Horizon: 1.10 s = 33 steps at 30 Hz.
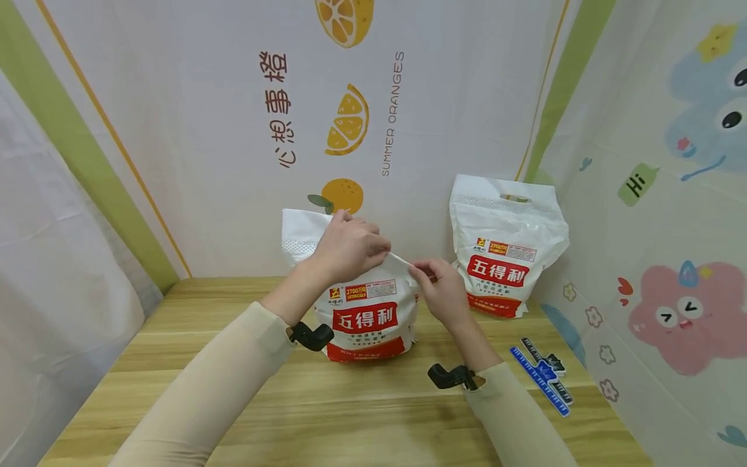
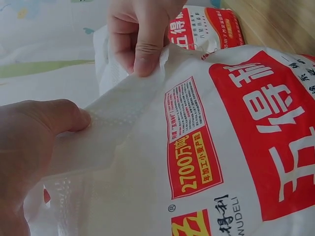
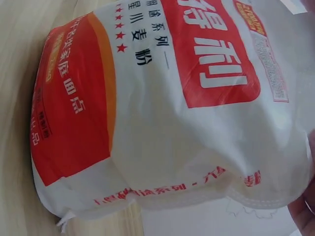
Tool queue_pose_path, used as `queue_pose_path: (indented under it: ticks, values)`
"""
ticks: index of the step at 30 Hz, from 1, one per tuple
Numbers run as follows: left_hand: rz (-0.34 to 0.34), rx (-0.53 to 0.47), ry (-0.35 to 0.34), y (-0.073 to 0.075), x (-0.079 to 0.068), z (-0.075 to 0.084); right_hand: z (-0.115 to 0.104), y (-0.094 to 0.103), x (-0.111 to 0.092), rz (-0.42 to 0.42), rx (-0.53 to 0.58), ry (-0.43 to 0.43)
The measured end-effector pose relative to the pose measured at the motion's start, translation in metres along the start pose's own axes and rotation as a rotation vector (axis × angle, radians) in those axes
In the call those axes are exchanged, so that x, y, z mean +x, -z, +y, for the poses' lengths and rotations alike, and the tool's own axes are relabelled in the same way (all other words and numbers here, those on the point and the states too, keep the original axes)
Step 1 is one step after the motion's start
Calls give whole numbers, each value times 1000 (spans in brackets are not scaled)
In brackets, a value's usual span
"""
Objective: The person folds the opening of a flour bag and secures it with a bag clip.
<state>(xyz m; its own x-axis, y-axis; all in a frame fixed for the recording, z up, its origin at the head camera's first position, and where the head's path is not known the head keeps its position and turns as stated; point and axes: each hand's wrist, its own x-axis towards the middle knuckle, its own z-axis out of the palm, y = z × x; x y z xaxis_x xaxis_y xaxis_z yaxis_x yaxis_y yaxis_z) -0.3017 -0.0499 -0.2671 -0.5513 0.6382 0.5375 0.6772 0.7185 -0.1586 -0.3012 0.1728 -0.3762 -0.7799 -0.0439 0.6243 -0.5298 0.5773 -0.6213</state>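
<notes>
A white flour bag (image 1: 364, 324) with red printed panels stands upright on the table in the middle of the head view. My left hand (image 1: 350, 243) grips its top edge, thumb on the near face in the left wrist view, where the bag's upper part (image 2: 123, 162) is pulled taut. At the right end of that edge, my right hand (image 1: 445, 292) pinches the corner between thumb and fingers; the left wrist view shows this thumb (image 2: 146, 51) pressed on the plastic. The right wrist view is mostly the bag's lower front (image 3: 147, 113), with only a sliver of hand at the edge.
Another flour bag (image 1: 496, 266) of the same kind, with a handle cutout, stands behind to the right. Blue and black strips (image 1: 543, 376) with piano-key patterns lie on the wooden table (image 1: 362, 408) at the right. Printed curtains (image 1: 222, 130) enclose the back and sides.
</notes>
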Motion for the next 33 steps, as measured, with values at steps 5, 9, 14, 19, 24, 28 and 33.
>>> queue_pose_path:
  ticks: [5,9,14,19,24,28,33]
  values:
    - [-9,-9,9,-1,0,-1,2,-1,-1,19,-31,22]
    - [-5,-22,10,0,0,-3,10,2,-5,-26,-31,5]
    - [-8,-38,16,2,0,-4,18,4,-11,-33,-54,-2]
    - [-10,-44,23,3,-1,-5,19,5,-11,-7,-19,-26]
    - [-13,-61,30,3,-1,-5,21,5,-11,70,-33,-16]
    - [-22,-73,29,3,0,-4,21,4,-12,94,-30,-1]
    - [-28,-75,36,1,0,-4,21,5,-11,39,-7,-58]
